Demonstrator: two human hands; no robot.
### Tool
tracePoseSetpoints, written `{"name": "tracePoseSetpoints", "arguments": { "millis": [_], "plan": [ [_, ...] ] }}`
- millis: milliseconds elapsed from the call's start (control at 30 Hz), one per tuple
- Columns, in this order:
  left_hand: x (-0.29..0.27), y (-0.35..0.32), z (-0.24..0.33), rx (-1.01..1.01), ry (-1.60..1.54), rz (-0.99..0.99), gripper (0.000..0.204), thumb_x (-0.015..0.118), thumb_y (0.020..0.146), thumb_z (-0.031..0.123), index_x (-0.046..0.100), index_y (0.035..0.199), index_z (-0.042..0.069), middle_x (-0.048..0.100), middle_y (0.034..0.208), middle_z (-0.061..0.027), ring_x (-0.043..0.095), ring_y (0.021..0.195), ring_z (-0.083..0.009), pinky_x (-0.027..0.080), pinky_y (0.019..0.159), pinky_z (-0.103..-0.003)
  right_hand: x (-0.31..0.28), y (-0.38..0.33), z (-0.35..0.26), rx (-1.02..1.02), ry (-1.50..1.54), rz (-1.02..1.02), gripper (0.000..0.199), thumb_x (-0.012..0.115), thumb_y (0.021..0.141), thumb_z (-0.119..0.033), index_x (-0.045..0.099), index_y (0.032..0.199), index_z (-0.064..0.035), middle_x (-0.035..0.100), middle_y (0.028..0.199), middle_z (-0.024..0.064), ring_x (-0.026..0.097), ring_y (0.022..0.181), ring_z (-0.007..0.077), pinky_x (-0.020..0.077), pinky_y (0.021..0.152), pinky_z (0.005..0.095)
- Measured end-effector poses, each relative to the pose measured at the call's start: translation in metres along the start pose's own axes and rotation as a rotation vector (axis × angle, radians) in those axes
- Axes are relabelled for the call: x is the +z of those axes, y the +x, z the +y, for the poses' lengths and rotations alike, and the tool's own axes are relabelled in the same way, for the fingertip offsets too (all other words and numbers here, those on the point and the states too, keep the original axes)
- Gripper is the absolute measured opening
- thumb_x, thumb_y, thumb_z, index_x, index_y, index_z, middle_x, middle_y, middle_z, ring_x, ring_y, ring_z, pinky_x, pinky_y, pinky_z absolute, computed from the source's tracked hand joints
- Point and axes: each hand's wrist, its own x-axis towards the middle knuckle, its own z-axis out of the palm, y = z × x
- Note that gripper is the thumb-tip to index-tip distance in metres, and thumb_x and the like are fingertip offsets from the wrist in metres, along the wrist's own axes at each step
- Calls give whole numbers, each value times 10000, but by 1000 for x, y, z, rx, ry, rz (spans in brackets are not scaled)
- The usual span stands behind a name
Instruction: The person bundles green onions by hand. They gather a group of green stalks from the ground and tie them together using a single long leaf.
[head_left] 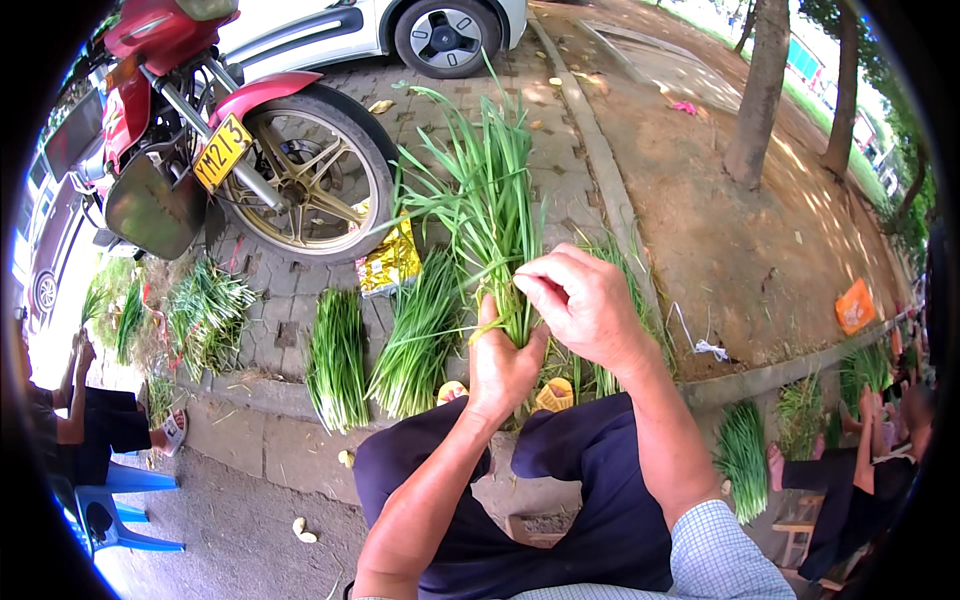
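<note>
A bunch of long green chives stands upright before me, its leaves fanning out at the top. My left hand is wrapped round its lower end. Against the right side of the bunch, my right hand is closed in a pinch; whatever is between its fingertips is too small to make out. A few yellowish leaves hang by the left thumb. On the paving left of my hands lie two neat piles of chives, the outer pile and the inner pile. More chives lie partly hidden behind my right forearm.
A red motorcycle with a large front wheel stands at the far left, beside a yellow packet. A white car is behind. People sit at both sides, near a blue stool and more chives. Kerb stones border bare soil.
</note>
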Motion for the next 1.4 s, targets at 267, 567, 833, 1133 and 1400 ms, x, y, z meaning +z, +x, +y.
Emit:
{"name": "tracePoseSetpoints", "arguments": {
  "millis": [267,567,833,1133,1400],
  "plan": [
    [6,-4,-3,25,0,-8,433,643,789,30,449,1172,-22,615,959,-127,591,835,-192,478,764,-315,-3,-1,16,273,374,72,138,626,889,-124,606,910,11,617,707,51,580,580,73,464,505,238],
    [8,-6,6,-7,72,-19,466,654,788,18,437,1198,-27,601,921,-52,543,770,-92,473,693,-249,-18,3,23,374,769,272,223,600,920,-208,588,949,13,636,837,83,631,688,123,544,557,246],
    [6,-4,-1,7,108,33,439,664,785,45,454,1165,-15,610,892,-44,554,755,-82,481,679,-241,-20,-10,14,326,998,-56,170,550,943,-158,558,941,12,661,900,139,665,758,172,560,624,285],
    [5,1,-9,55,-16,62,419,648,768,-14,465,1144,10,609,979,-97,602,890,-187,492,788,-314,-21,-22,8,420,1223,-184,167,565,930,-143,561,916,24,655,795,143,669,690,202,578,601,321],
    [2,-4,12,86,285,146,249,664,743,101,570,939,-20,598,892,-146,575,789,-284,460,775,-386,-27,-21,25,409,1777,91,127,535,940,-162,566,936,-39,611,739,84,624,611,176,567,534,345]
  ]
}}
